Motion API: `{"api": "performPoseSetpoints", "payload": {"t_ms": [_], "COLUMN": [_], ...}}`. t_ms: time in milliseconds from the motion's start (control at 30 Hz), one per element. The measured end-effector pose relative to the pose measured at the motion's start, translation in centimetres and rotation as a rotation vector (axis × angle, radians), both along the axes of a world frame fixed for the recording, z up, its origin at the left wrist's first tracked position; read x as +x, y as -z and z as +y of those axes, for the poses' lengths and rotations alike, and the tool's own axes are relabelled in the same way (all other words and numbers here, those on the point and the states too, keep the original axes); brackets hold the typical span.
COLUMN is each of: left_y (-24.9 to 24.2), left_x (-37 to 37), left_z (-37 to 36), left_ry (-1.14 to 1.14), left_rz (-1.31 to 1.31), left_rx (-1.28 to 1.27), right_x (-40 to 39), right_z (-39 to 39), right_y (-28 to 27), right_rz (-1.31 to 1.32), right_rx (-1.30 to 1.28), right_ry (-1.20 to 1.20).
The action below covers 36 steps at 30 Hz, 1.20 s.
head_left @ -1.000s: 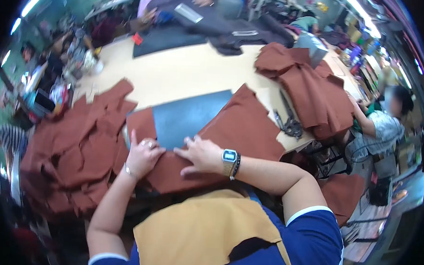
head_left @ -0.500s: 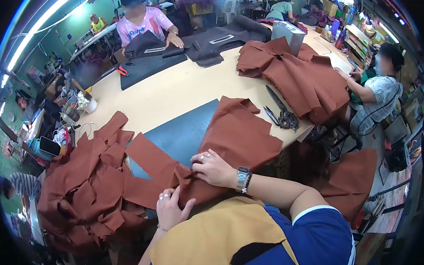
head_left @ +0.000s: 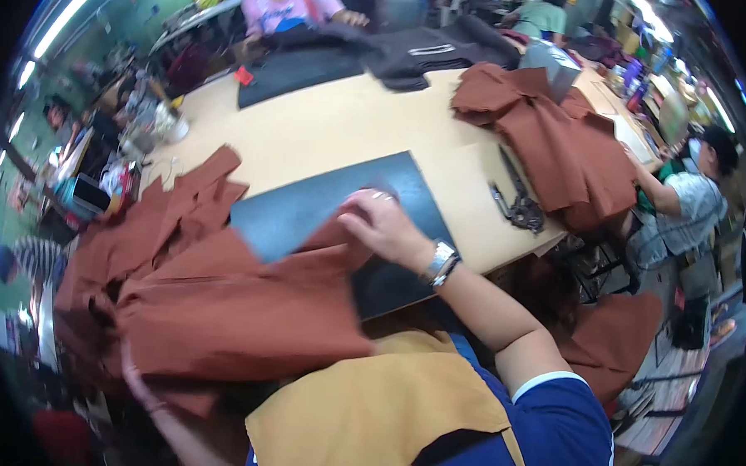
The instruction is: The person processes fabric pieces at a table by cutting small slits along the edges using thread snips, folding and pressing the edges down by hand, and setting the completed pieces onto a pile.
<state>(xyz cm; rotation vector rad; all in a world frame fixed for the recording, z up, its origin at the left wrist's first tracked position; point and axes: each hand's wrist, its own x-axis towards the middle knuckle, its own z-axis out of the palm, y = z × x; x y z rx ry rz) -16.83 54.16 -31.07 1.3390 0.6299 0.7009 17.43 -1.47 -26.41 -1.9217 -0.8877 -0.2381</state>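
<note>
A reddish-brown fabric piece (head_left: 245,311) stretches in front of me, from the heap on the left to the dark cutting mat (head_left: 404,276). My right hand (head_left: 380,223), with rings and a wrist watch, is closed on the fabric's upper right corner above the mat. At the piece's left end is my left hand (head_left: 128,360), blurred and mostly covered by cloth, so its fingers do not show. Beside it lies a heap of the same reddish-brown fabric (head_left: 183,200).
Scissors (head_left: 520,202) lie on the table (head_left: 311,122) at right, near a fabric stack (head_left: 560,149) with a metal box (head_left: 551,66) on it. Dark cloth (head_left: 405,59) covers the far side, where a person in pink (head_left: 287,8) stands. Another person (head_left: 682,196) works at right.
The fabric piece has moved left off much of the mat, toward the heap. My left hand has gone left with it; my right hand has risen over the mat. The view has shifted.
</note>
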Motion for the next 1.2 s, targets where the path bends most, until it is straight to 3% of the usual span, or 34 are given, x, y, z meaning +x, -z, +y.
{"api": "performPoseSetpoints", "payload": {"t_ms": [33, 100, 200, 300, 433, 533, 633, 700, 733, 767, 800, 833, 867, 900, 933, 1000, 1100, 1167, 1200], "left_y": [-2.5, -6.3, -11.7, -16.6, -19.8, -18.2, -12.2, -6.1, -1.3, 3.1, 10.2, 10.9, 16.4, 21.5, 20.3, 21.8, 21.6, 23.5, 24.1], "left_x": [-4.4, -12.8, -24.0, -31.7, -35.7, -33.7, -27.6, -22.5, -21.6, -19.3, -20.6, -15.2, -15.6, -15.3, -13.1, -11.9, -10.2, -10.3, -10.1], "left_z": [1.8, 4.5, 4.5, 1.4, -2.5, -2.5, -2.5, -3.1, -2.4, -3.4, -0.6, -5.8, -8.0, -10.2, -13.9, -17.2, -18.3, -16.2, -14.1], "left_ry": [-0.245, -0.661, -1.177, -1.541, -1.816, -1.776, -1.459, -1.166, -0.993, -0.847, -0.339, -0.176, -0.064, -0.087, -0.122, -0.311, -0.527, -0.83, -1.036], "left_rz": [0.045, 0.112, 0.176, 0.2, 0.239, 0.483, 0.908, 1.092, 1.056, 1.02, 1.407, 1.515, 1.316, 1.434, 1.49, 1.422, 1.347, 0.938, 0.581], "left_rx": [0.099, 0.26, 0.462, 0.626, 0.766, 0.824, 0.812, 0.788, 0.94, 0.746, 0.851, 0.658, 0.593, 0.452, 0.325, 0.337, 0.247, 0.233, 0.323], "right_x": [0.4, 0.7, -0.6, -0.6, -0.2, -0.1, -0.1, -0.1, -0.1, -0.2, -0.3, -0.4, -0.5, -0.7, -0.7, -0.3, -0.9, -0.8, -1.0], "right_z": [-0.8, -2.3, -2.8, -2.4, -2.6, -2.7, -2.8, -2.9, -2.9, -2.9, -2.8, -2.7, -2.5, -2.5, -2.5, -2.8, -2.2, -2.3, -2.2], "right_y": [1.8, 4.8, 4.2, 4.1, 5.1, 5.4, 5.4, 5.5, 5.5, 5.4, 5.3, 5.3, 5.2, 5.1, 5.0, 5.5, 4.5, 4.9, 4.5], "right_rz": [-0.109, -0.047, -0.141, -0.143, -0.132, -0.144, -0.156, -0.162, -0.162, -0.164, -0.167, -0.17, -0.169, -0.169, -0.17, -0.14, -0.163, -0.115, -0.105], "right_rx": [-0.1, -0.286, -0.465, -0.476, -0.539, -0.604, -0.64, -0.619, -0.607, -0.618, -0.63, -0.644, -0.646, -0.649, -0.652, -0.611, -0.619, -0.58, -0.568], "right_ry": [0.102, 0.143, 0.139, 0.089, 0.062, 0.072, 0.09, 0.082, 0.074, 0.087, 0.096, 0.104, 0.104, 0.108, 0.117, 0.098, 0.118, 0.143, 0.145]}}
